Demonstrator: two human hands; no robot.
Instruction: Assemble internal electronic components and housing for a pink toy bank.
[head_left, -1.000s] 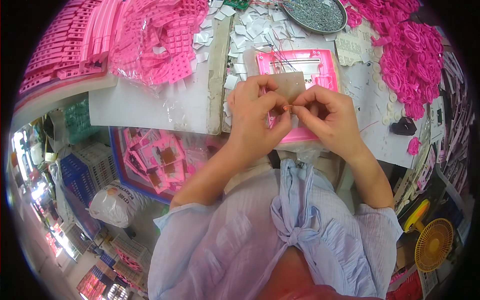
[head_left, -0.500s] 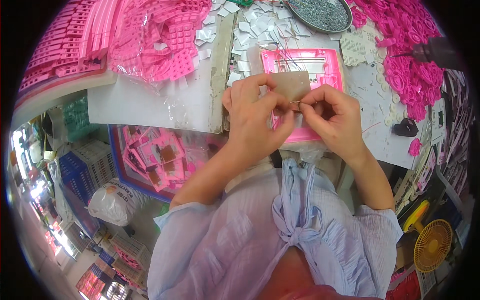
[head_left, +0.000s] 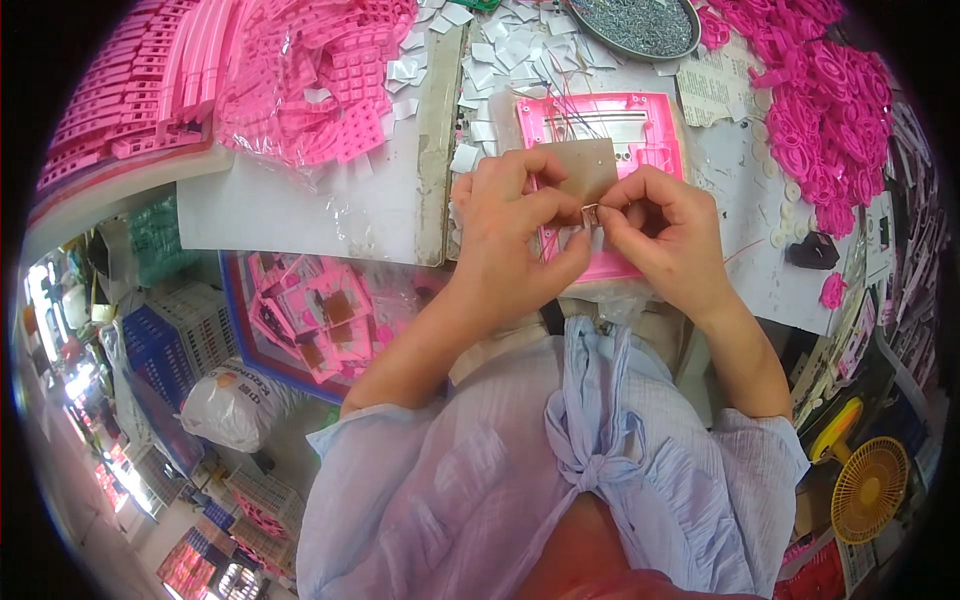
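Observation:
A pink plastic housing (head_left: 660, 135) lies in front of me with thin coloured wires at its far end. Over it stands a thin brown board (head_left: 588, 168), tilted up by the fingers of my left hand (head_left: 505, 225). My left thumb and fingertips are closed at the board's lower right corner. My right hand (head_left: 668, 228) pinches a small thin metal piece (head_left: 591, 209) there, looking like a bent wire or clip. Both sets of fingertips almost meet; they partly hide this piece and the housing's near left side.
Pink keypad parts (head_left: 350, 85) in clear plastic lie far left, with white paper squares (head_left: 490, 50) beside them. A round tray of screws (head_left: 640, 25) stands at the back. Pink rings (head_left: 820, 120) are heaped right. Below left, a blue bin (head_left: 240, 320) holds pink assemblies.
A dark, pointed tool over the pink rings at far right has gone from view. Both hands stay at the board's corner, fingertips shifting only slightly.

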